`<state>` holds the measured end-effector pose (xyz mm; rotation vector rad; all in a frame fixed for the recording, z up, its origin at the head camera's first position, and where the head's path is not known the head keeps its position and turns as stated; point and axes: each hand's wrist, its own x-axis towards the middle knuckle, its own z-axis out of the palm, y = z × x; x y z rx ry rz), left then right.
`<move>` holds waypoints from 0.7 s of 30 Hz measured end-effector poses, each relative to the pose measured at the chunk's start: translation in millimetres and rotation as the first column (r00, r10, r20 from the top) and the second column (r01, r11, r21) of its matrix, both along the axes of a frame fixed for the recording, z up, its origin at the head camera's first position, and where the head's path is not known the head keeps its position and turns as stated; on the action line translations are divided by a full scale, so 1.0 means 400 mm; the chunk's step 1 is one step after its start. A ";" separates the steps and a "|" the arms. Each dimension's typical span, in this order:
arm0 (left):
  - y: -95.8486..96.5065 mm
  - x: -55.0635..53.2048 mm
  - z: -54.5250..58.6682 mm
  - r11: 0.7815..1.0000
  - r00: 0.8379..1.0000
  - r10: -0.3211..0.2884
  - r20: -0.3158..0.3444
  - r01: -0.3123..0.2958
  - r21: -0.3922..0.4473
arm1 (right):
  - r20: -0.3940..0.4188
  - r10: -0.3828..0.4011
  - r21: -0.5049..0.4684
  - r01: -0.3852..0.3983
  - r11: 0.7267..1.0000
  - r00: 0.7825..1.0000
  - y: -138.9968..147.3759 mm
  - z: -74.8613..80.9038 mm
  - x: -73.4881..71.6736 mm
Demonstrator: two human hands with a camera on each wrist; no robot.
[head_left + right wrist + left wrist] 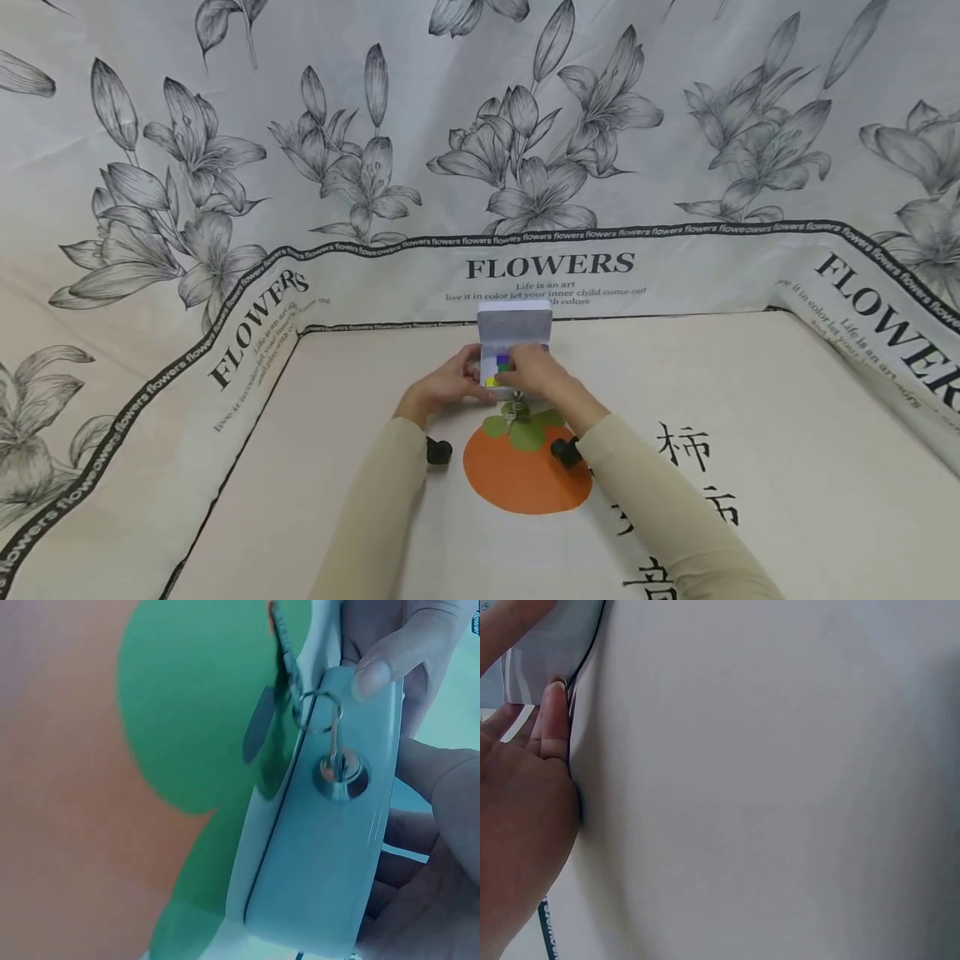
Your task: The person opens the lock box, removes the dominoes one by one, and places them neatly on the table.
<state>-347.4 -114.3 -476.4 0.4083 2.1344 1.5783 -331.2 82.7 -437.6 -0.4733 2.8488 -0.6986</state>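
A small pale metal box [491, 360] stands on the cloth with its lid [514, 327] raised. Purple [502, 360], green and yellow pieces [491, 382] lie inside. My left hand [453, 379] grips the box's left side; in the right wrist view its thumb [375, 675] presses the top of the front wall. My right hand [536, 371] reaches over the right side with fingers bent down into the box; its fingertips are largely hidden, so whether they pinch a piece cannot be seen. A key [334, 742] sits in the front lock [343, 782], with a ring and a second key hanging from it.
The pale tablecloth bears an orange persimmon print [517, 475] and black characters [682, 447]. Behind the box rises a flower-printed fabric wall [551, 267], which also runs along both sides. Black wrist cameras [438, 452] show beneath the sleeves.
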 end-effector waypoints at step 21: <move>0.010 0.003 0.003 1.000 1.000 -0.008 -0.008 0.008 0.012 | -0.020 -0.179 0.056 0.179 0.982 0.984 -0.052 -0.014 -0.016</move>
